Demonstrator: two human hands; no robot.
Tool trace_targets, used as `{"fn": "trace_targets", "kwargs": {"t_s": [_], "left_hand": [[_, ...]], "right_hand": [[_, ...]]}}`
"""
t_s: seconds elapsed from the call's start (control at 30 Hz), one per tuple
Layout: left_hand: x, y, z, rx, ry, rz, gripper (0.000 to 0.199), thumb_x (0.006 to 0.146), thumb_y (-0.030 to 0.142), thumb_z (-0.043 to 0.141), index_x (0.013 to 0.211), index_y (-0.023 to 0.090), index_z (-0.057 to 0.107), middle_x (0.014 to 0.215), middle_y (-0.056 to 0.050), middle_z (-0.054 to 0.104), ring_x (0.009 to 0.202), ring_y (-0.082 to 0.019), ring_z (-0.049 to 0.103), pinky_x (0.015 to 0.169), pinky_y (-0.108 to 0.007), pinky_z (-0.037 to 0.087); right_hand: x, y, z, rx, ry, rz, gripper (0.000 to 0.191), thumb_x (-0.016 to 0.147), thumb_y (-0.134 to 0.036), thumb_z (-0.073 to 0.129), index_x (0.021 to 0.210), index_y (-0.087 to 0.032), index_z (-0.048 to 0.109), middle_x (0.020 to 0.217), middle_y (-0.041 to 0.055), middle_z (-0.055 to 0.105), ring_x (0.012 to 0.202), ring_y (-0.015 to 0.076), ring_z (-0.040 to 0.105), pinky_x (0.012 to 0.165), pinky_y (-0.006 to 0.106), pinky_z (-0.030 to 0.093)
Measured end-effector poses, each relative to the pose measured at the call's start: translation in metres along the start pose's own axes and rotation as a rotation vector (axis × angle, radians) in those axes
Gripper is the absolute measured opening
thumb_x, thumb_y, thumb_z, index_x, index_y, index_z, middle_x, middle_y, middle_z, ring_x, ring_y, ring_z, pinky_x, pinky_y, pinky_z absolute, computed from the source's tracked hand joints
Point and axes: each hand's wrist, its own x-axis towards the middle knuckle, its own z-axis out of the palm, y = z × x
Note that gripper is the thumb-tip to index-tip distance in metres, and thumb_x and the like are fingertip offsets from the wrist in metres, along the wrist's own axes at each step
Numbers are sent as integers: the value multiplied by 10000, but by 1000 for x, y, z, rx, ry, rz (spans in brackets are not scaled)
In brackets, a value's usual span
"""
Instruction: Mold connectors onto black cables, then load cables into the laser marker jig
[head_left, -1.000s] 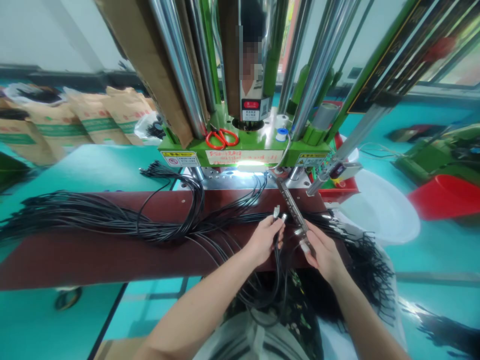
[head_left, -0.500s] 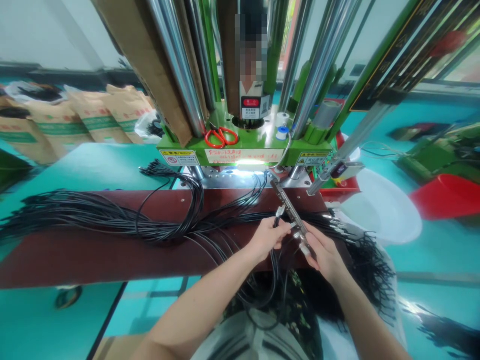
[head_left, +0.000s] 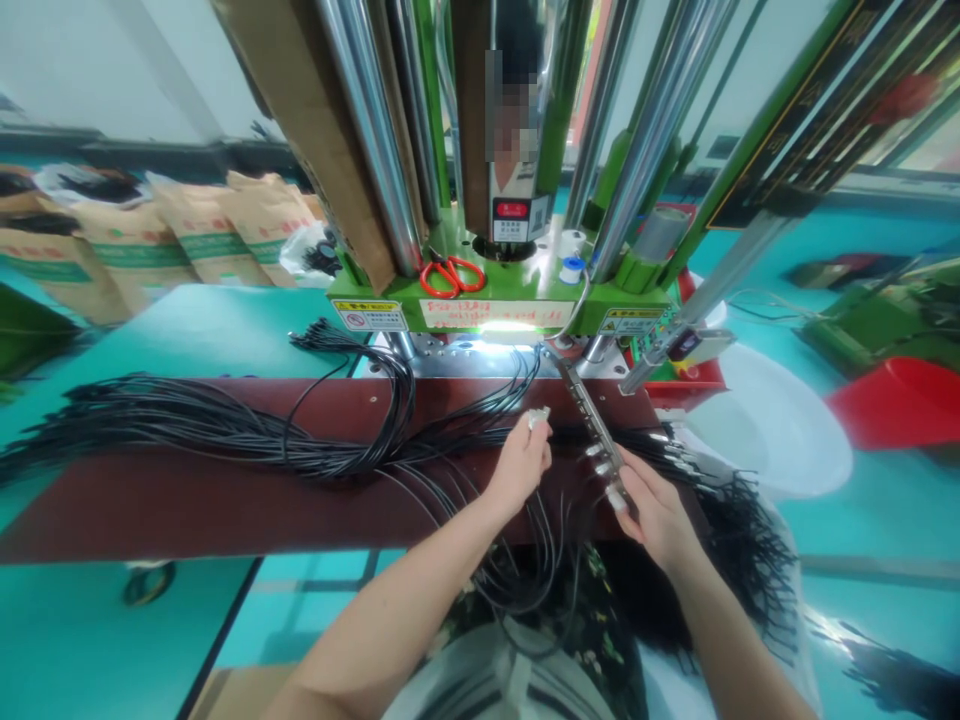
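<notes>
My right hand (head_left: pixel 654 502) grips the near end of a long metal mould bar (head_left: pixel 587 405), which slants away toward the press. Small silver connector ends sit along the bar's near half. To the left of the bar, my left hand (head_left: pixel 519 462) is closed on a cable connector (head_left: pixel 537 418) with a silver tip, held up between thumb and fingers. Thin black cables (head_left: pixel 551 560) hang in loops below this hand toward my lap. A large bundle of black cables (head_left: pixel 330 455) lies across the brown work board (head_left: pixel 247 520).
A green press (head_left: pixel 510 290) with steel columns stands ahead, its lit metal bed (head_left: pixel 450 360) behind the board. Red-handled scissors (head_left: pixel 451 277) rest on it. To the right are a white tub (head_left: pixel 802 430) and a red bucket (head_left: pixel 892 405). Paper sacks (head_left: pixel 202 235) stand at the left.
My left hand has moved left, away from the mould bar, with the connector in it. My right hand keeps hold of the bar. The whole view has shifted slightly.
</notes>
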Motion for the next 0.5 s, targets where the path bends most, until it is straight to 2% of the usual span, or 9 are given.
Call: {"fn": "trace_targets", "kwargs": {"t_s": [0.13,0.37,0.5], "left_hand": [[-2,1,1,71,-160,-47,217,804,344,455,686,163,478,414,84,357,347,-38,271,394,-169,244],[-4,3,1,24,-145,-76,236,777,363,492,681,150,523,425,84,321,362,-36,252,413,-179,223],[-4,1,0,46,-129,-94,259,771,383,493,675,145,528,410,91,294,346,-34,224,396,-183,200]], "right_hand": [[2,1,-3,-39,-64,-16,542,765,-476,588,1216,-183,518,538,-25,506,326,33,300,279,145,226],[1,0,-4,-105,-92,43,573,756,-495,588,1229,-182,507,648,17,574,357,34,331,281,140,235],[3,2,-4,-212,-128,-24,583,779,-518,541,1256,-186,490,847,80,620,401,49,389,280,146,265]]}}
